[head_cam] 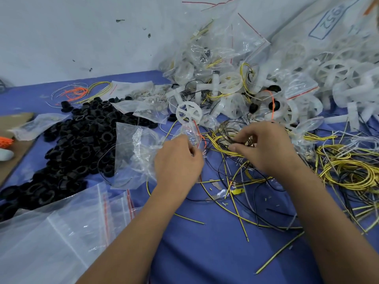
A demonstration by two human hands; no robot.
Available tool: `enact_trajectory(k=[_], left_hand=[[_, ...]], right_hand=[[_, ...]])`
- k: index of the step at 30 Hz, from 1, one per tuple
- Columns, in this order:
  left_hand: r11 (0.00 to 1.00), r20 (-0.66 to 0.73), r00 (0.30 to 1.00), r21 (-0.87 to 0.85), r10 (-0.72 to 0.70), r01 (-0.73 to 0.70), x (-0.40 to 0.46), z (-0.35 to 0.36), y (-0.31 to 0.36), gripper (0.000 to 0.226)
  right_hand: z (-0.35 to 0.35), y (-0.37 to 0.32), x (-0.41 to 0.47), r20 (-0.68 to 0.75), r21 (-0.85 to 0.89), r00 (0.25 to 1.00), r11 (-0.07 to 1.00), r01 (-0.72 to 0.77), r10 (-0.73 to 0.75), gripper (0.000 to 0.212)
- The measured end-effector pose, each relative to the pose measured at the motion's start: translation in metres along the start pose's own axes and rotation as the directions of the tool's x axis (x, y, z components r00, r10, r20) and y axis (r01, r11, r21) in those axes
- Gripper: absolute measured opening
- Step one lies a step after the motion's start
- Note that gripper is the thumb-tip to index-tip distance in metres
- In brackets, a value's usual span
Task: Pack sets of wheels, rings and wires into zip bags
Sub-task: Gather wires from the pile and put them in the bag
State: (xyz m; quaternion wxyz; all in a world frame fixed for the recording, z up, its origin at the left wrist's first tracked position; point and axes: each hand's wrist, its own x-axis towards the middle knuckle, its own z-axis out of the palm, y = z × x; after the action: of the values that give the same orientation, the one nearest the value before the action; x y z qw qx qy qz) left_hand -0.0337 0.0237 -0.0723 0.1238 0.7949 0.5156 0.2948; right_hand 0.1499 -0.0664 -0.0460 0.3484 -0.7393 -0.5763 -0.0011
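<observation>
My left hand (178, 160) grips a small clear zip bag (189, 134) with a red seal line, held up at the middle of the table. A white spoked wheel (188, 112) stands just above the bag's mouth. My right hand (264, 146) pinches a coiled bundle of yellow and black wires (227, 140) right of the bag. A heap of black rings (82, 140) covers the left of the blue table (205, 253).
Filled zip bags and loose white wheels (332, 72) pile up at the back right against the wall. Loose yellow and black wires (348, 173) sprawl to the right. Empty zip bags (61, 232) lie at the front left. Cardboard (12, 144) sits at the left edge.
</observation>
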Motion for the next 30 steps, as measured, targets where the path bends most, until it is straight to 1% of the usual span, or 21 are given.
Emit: enact_trajectory(k=[3,5,6,8,9,10,12,14,15,16,18,19,20,21,23,25,27,29,30], left_hand=[[0.997,-0.023,0.999,-0.078,-0.030,0.028,0.001,0.000,0.000,0.016],[0.988,-0.039,0.998,-0.148,-0.053,0.047,0.003,0.000,0.001,0.020],[0.988,-0.036,0.998,-0.146,-0.052,0.046,0.002,-0.001,0.001,0.026],[0.999,0.004,1.000,-0.054,-0.006,0.006,0.000,0.000,0.004,0.043],[1.000,0.031,0.999,0.000,0.020,-0.020,-0.002,0.000,0.006,0.049],[0.998,0.054,0.998,0.043,0.042,-0.044,-0.003,0.001,0.007,0.051],[0.994,0.074,0.995,0.078,0.068,-0.073,-0.004,0.001,0.007,0.042],[0.996,0.076,0.995,0.062,0.065,-0.070,-0.002,-0.001,0.006,0.031],[0.997,0.078,0.995,0.040,0.057,-0.061,-0.001,-0.002,0.006,0.030],[0.999,0.079,0.995,0.006,0.053,-0.054,0.001,-0.003,0.005,0.030],[0.996,0.077,0.996,-0.081,0.043,-0.037,0.004,-0.005,0.004,0.030],[0.989,0.069,0.997,-0.144,0.019,-0.009,0.005,-0.006,0.004,0.030],[0.972,0.051,0.999,-0.234,-0.016,0.028,0.006,-0.006,0.005,0.030],[0.939,0.023,0.998,-0.338,-0.054,0.059,0.007,-0.006,0.006,0.030],[0.859,-0.054,0.993,-0.508,-0.109,0.067,0.006,-0.006,0.009,0.033],[0.821,-0.131,0.987,-0.571,-0.089,-0.002,0.004,-0.007,0.012,0.034],[0.824,-0.220,0.975,-0.554,-0.007,-0.120,0.002,-0.009,0.014,0.028],[0.839,-0.324,0.940,-0.479,0.105,-0.259,0.000,-0.011,0.016,0.026],[0.846,-0.364,0.919,-0.433,0.152,-0.312,-0.001,-0.013,0.017,0.026]], right_hand=[[-0.002,0.000,0.001,-0.120,0.213,0.987,0.974,-0.078,0.106,0.018],[-0.003,0.000,0.002,-0.216,0.258,0.965,0.962,-0.093,0.151,0.011],[-0.004,0.000,0.003,-0.256,0.262,0.951,0.959,-0.105,0.174,0.008],[-0.003,0.003,0.004,-0.286,0.314,0.929,0.939,-0.140,0.234,0.011],[-0.001,0.003,0.005,-0.265,0.399,0.925,0.904,-0.153,0.273,0.012],[0.001,0.002,0.004,-0.217,0.514,0.922,0.840,-0.172,0.321,0.011],[0.005,-0.002,0.004,-0.101,0.699,0.920,0.685,-0.205,0.378,0.004],[0.010,-0.006,0.003,-0.024,0.775,0.921,0.589,-0.228,0.388,0.014],[0.013,-0.007,0.004,-0.005,0.792,0.921,0.564,-0.234,0.391,0.016],[0.014,-0.010,0.003,0.008,0.801,0.919,0.547,-0.242,0.395,0.015],[0.015,-0.014,0.002,0.038,0.823,0.919,0.509,-0.251,0.392,0.004],[0.014,-0.016,0.002,0.060,0.839,0.921,0.480,-0.256,0.386,0.001],[0.013,-0.017,0.001,0.078,0.848,0.923,0.461,-0.261,0.377,0.004],[0.013,-0.018,0.000,0.090,0.839,0.928,0.474,-0.266,0.362,0.005],[0.013,-0.020,-0.001,0.095,0.744,0.941,0.605,-0.283,0.325,0.008],[0.017,-0.021,-0.002,0.119,0.626,0.951,0.722,-0.294,0.285,0.012],[0.018,-0.020,-0.003,0.144,0.490,0.956,0.821,-0.293,0.255,0.012],[0.017,-0.018,-0.003,0.127,0.295,0.967,0.923,-0.248,0.219,0.010],[0.016,-0.018,-0.004,0.107,0.208,0.974,0.954,-0.217,0.198,0.010]])
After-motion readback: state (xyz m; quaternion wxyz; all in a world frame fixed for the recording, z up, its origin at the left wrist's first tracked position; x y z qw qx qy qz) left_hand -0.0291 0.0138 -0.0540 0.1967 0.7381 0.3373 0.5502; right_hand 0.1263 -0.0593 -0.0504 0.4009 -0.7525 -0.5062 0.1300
